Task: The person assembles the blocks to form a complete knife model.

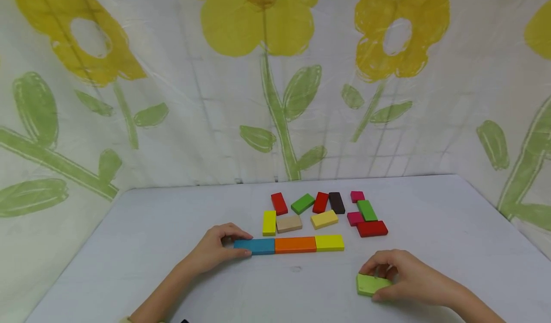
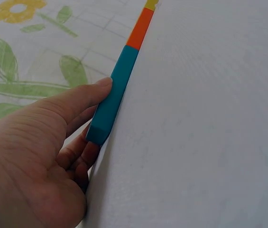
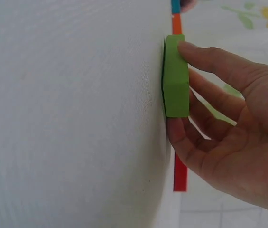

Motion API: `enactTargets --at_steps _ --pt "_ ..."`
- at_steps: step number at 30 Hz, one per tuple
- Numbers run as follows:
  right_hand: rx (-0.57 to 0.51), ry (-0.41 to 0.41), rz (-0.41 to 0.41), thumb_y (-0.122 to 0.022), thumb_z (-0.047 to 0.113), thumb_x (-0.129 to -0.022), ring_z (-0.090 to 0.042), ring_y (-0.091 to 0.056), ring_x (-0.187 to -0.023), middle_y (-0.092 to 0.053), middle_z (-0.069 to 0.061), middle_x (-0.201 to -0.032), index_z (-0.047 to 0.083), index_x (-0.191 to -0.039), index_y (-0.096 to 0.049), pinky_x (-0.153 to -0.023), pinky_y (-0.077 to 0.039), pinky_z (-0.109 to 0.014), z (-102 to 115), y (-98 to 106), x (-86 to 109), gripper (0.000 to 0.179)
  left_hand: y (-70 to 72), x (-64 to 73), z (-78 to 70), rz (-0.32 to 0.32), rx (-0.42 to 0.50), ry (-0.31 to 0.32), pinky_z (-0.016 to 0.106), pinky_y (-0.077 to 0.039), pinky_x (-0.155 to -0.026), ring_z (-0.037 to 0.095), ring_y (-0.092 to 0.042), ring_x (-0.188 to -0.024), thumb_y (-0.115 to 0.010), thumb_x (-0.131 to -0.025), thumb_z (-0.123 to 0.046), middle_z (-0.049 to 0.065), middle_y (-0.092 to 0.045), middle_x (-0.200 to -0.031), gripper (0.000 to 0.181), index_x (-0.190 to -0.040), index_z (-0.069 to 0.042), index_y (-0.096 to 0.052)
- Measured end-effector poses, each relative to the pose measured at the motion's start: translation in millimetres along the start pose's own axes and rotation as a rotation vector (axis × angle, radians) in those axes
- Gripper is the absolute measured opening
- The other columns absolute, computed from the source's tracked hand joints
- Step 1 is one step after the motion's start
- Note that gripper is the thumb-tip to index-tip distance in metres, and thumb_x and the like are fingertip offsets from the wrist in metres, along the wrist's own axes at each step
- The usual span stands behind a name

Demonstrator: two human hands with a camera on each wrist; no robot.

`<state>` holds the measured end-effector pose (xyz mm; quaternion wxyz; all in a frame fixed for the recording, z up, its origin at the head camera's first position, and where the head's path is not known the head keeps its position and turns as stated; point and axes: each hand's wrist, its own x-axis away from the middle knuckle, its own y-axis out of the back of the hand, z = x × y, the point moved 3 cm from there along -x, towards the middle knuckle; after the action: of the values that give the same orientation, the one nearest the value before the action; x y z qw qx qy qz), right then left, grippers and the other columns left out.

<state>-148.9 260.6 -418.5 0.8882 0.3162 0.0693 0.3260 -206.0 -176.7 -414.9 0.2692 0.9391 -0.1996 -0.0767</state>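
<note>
A blue block (image 1: 261, 247), an orange block (image 1: 295, 244) and a yellow block (image 1: 329, 242) lie end to end in a straight row on the table. My left hand (image 1: 214, 248) pinches the blue block's left end between thumb and fingers. In the left wrist view, the thumb presses along one long side of the blue block (image 2: 115, 95). Nearer the front, at the right, my right hand (image 1: 409, 276) grips a light green block (image 1: 368, 284) apart from the row. The right wrist view has the thumb on that green block (image 3: 175, 80), low over or touching the tabletop.
Behind the row lie several loose blocks, among them a yellow one (image 1: 269, 223), a wooden one (image 1: 289, 224) and a pale yellow one (image 1: 325, 219). A red block (image 1: 372, 228) touches a small pink block (image 1: 355, 218). A flowered curtain (image 1: 193, 122) stands behind the white table (image 1: 163, 217).
</note>
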Motion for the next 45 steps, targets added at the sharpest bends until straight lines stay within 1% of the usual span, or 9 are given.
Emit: enactTargets --at_steps 2,4,13,16,24,28,33,37,45 --pt "0.035 0.017 -0.015 -0.087 0.021 -0.089 -0.005 -0.061 -0.089 -0.072 0.01 -0.107 0.014 -0.119 -0.076 -0.077 -0.056 -0.023 -5 1 -0.2 0.033 -0.1 -0.3 -0.3 0.003 0.003 -0.006 0.023 -0.049 -0.083 0.017 -0.059 -0.101 -0.086 -0.09 -0.021 0.002 -0.074 -0.11 0.027 -0.115 -0.012 -0.081" --pt "0.053 0.005 -0.029 -0.087 0.024 -0.089 -0.005 -0.061 -0.09 -0.072 0.011 -0.108 0.016 -0.119 -0.076 -0.078 -0.056 -0.023 -6 2 -0.3 0.033 -0.1 -0.5 -0.8 0.005 0.005 -0.01 0.023 -0.05 -0.083 0.017 -0.059 -0.101 -0.086 -0.09 -0.021 0.002 -0.074 -0.11 0.027 -0.115 -0.011 -0.081" --pt "0.077 0.011 -0.051 -0.085 0.018 -0.09 -0.005 -0.058 -0.092 -0.071 0.008 -0.11 0.012 -0.119 -0.075 -0.081 -0.056 -0.023 34 20 -9.0 0.032 0.6 0.5 -1.3 0.003 0.005 -0.007 0.023 -0.05 -0.083 0.015 -0.059 -0.1 -0.086 -0.09 -0.02 0.003 -0.074 -0.11 0.027 -0.115 -0.01 -0.081" --pt "0.077 -0.002 -0.052 -0.084 0.019 -0.091 -0.006 -0.058 -0.092 -0.071 0.007 -0.111 0.012 -0.12 -0.075 -0.082 -0.056 -0.023 39 25 -14.8 0.031 0.9 0.8 -1.0 0.001 0.005 -0.011 0.023 -0.05 -0.083 0.015 -0.059 -0.099 -0.086 -0.09 -0.02 0.003 -0.074 -0.11 0.027 -0.115 -0.01 -0.081" --pt "0.108 0.022 -0.101 -0.085 0.023 -0.09 -0.005 -0.06 -0.096 -0.074 0.003 -0.115 0.012 -0.12 -0.076 -0.084 -0.056 -0.024 47 36 -32.1 0.033 1.1 0.6 -0.3 -0.001 0.001 -0.016 0.022 -0.049 -0.081 0.015 -0.058 -0.097 -0.086 -0.09 -0.02 0.003 -0.074 -0.109 0.027 -0.114 -0.011 -0.081" --pt "0.144 -0.006 -0.137 -0.085 0.022 -0.089 -0.008 -0.06 -0.099 -0.075 0.001 -0.117 0.012 -0.121 -0.077 -0.083 -0.056 -0.024 48 40 -38.3 0.035 0.9 0.6 -0.6 -0.001 0.003 -0.011 0.022 -0.049 -0.082 0.015 -0.059 -0.098 -0.086 -0.09 -0.02 0.002 -0.074 -0.109 0.027 -0.114 -0.011 -0.081" --pt "0.15 -0.025 -0.159 -0.085 0.016 -0.088 -0.019 -0.059 -0.103 -0.075 -0.003 -0.118 0.008 -0.122 -0.076 -0.08 -0.056 -0.024 47 42 -42.9 0.036 0.1 0.2 -1.7 0.0 0.004 -0.012 0.023 -0.05 -0.083 0.015 -0.059 -0.1 -0.086 -0.09 -0.021 0.002 -0.074 -0.11 0.027 -0.115 -0.012 -0.081" --pt "0.145 -0.033 -0.159 -0.085 0.013 -0.089 -0.026 -0.06 -0.109 -0.074 -0.006 -0.121 0.006 -0.124 -0.076 -0.083 -0.056 -0.024 44 41 -45.6 0.037 -0.2 -0.1 -1.4 -0.003 0.001 -0.013 0.024 -0.049 -0.083 0.016 -0.059 -0.1 -0.087 -0.089 -0.021 0.002 -0.074 -0.11 0.027 -0.114 -0.012 -0.081" --pt "0.155 -0.033 -0.164 -0.086 0.013 -0.088 -0.025 -0.061 -0.107 -0.074 -0.005 -0.118 0.005 -0.122 -0.076 -0.084 -0.056 -0.024 36 38 -50.4 0.036 -0.1 0.4 -0.8 -0.005 0.002 -0.004 0.024 -0.049 -0.083 0.017 -0.059 -0.1 -0.087 -0.089 -0.021 0.001 -0.074 -0.11 0.027 -0.114 -0.012 -0.081"
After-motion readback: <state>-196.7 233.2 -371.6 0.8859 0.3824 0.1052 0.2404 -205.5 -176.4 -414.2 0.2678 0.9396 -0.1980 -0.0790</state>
